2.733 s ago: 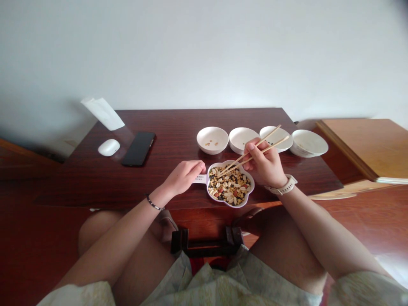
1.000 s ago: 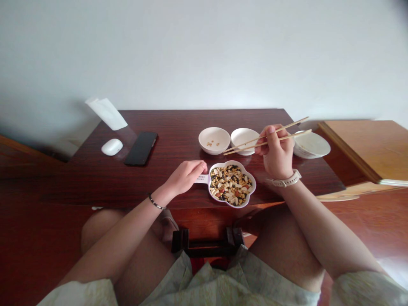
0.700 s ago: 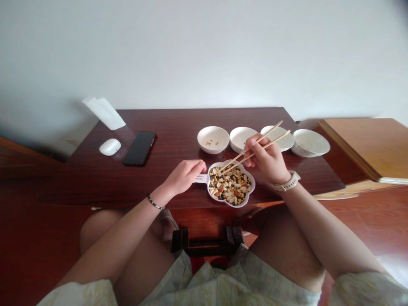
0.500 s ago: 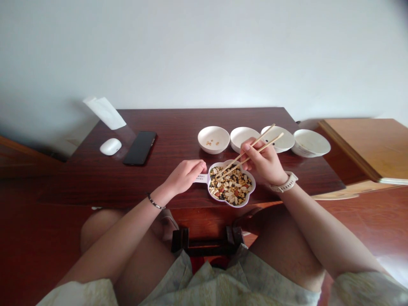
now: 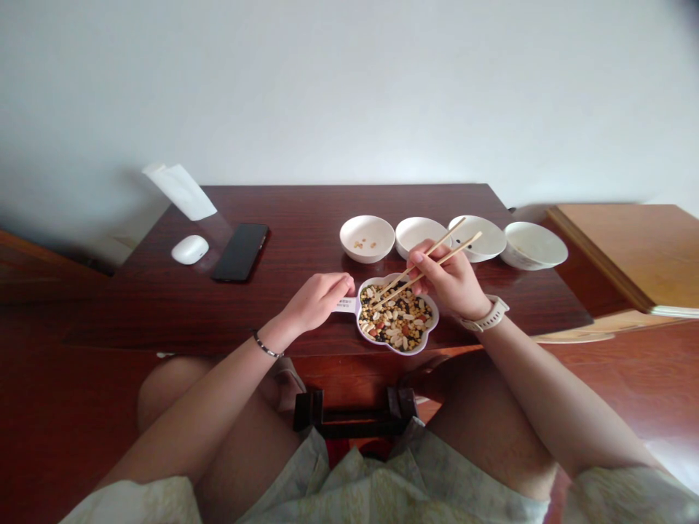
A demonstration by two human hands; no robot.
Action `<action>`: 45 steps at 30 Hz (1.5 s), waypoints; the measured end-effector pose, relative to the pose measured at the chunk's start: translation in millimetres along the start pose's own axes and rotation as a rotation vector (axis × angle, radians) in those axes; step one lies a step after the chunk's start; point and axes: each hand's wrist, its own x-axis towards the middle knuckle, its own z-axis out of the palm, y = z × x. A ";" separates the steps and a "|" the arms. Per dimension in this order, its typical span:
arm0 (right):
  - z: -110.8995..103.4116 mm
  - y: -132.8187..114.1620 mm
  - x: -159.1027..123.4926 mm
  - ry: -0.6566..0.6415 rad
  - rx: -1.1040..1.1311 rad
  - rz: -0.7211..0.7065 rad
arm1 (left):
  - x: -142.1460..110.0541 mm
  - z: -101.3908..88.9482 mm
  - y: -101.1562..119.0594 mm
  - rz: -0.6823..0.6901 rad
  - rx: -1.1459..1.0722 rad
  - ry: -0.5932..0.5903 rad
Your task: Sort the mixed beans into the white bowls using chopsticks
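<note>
My left hand point(image 5: 320, 300) is closed around the short labelled handle point(image 5: 344, 305) of a white flower-shaped dish point(image 5: 403, 353) at the table's near edge. Mixed peanuts point(image 5: 393, 315), small yellow kernels, dark seeds and some reddish nuts fill it. Between the fingers of my right hand point(image 5: 451, 280) is a pair of wooden chopsticks point(image 5: 459, 248). Their tips reach into the mix at the dish's left side; whether they pinch a piece is too small to tell.
Beyond the dish stand the first white bowl point(image 5: 367, 254) with a few yellowish bits, a second point(image 5: 412, 231), a third point(image 5: 488, 234) with dark pieces, and a fourth point(image 5: 535, 251). Leftward lie a phone point(image 5: 240, 252), a white case point(image 5: 189, 249) and white paper point(image 5: 183, 193).
My right hand has shifted slightly left and down, and the upper ends of the chopsticks have dropped a little. My left hand and the dish stay in place.
</note>
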 end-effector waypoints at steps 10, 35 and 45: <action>1.7 -1.0 -0.6 -0.008 -0.002 -0.022 | -0.1 -0.2 0.2 -0.001 -0.016 0.001; -12.8 2.9 40.4 0.489 0.041 -0.314 | -1.0 0.1 -4.0 0.018 -0.018 -0.010; -20.0 4.8 32.3 0.477 0.001 -0.247 | -0.7 -0.2 -3.4 0.017 -0.014 -0.003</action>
